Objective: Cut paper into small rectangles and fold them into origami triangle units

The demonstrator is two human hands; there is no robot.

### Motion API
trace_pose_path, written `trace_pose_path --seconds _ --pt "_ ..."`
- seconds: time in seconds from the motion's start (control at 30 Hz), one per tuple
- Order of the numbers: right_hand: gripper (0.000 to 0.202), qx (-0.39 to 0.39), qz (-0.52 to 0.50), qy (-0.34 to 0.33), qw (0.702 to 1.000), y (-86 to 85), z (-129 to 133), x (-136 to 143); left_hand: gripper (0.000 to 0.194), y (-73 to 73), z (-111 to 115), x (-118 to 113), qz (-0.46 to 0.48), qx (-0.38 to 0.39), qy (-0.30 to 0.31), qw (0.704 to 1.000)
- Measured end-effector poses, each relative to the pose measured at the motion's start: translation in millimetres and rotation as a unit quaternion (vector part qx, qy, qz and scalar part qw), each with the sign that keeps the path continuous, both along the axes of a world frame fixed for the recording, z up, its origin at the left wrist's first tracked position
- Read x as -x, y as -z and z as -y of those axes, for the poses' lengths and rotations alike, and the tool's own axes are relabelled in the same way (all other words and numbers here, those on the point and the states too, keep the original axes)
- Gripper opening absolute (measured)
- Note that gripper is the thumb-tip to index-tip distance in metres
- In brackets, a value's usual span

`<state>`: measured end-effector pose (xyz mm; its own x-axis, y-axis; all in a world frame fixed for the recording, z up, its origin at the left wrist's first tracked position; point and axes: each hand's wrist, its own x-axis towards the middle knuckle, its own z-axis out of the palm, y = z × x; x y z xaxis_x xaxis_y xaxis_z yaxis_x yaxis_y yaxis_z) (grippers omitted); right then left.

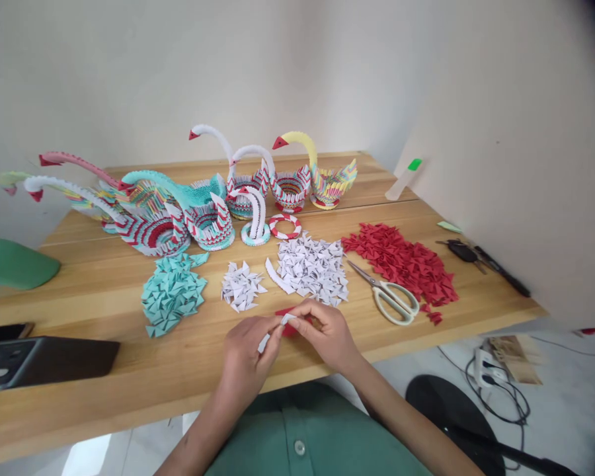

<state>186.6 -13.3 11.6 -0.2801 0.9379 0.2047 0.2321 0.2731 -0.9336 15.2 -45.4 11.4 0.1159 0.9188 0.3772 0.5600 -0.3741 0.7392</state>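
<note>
My left hand (250,347) and my right hand (330,334) meet near the table's front edge, fingers pinched on a small white folded paper piece (287,318). A second bit of white paper (263,342) shows at my left fingers; whether the two are joined I cannot tell. Behind my right fingers is something flat and red (283,311), mostly hidden. Just beyond my hands lie a small pile of white paper triangles (241,287), a larger white pile (317,268) and a short curved white paper chain (277,276).
Teal triangles (173,294) lie left, red triangles (401,261) right, with scissors (389,294) beside them. Several paper swans (208,221) and a red-and-white paper ring (285,227) stand behind. A dark phone-like box (54,360) and green bottle (17,262) are left, keys (461,250) right.
</note>
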Motion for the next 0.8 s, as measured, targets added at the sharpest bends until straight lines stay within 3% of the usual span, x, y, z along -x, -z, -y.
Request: trace_pose_path --seconds 0.27,0.8 --pt "0.016 -0.008 0.016 -0.01 1.0 -7.5 3 -2 0.017 4.5 -2 2 -0.073 -0.094 -0.004 0.993" --pt "0.012 -0.117 0.028 -0.045 0.992 -7.7 6 -8 0.014 -4.7 3 3 -0.036 -0.082 0.056 0.994"
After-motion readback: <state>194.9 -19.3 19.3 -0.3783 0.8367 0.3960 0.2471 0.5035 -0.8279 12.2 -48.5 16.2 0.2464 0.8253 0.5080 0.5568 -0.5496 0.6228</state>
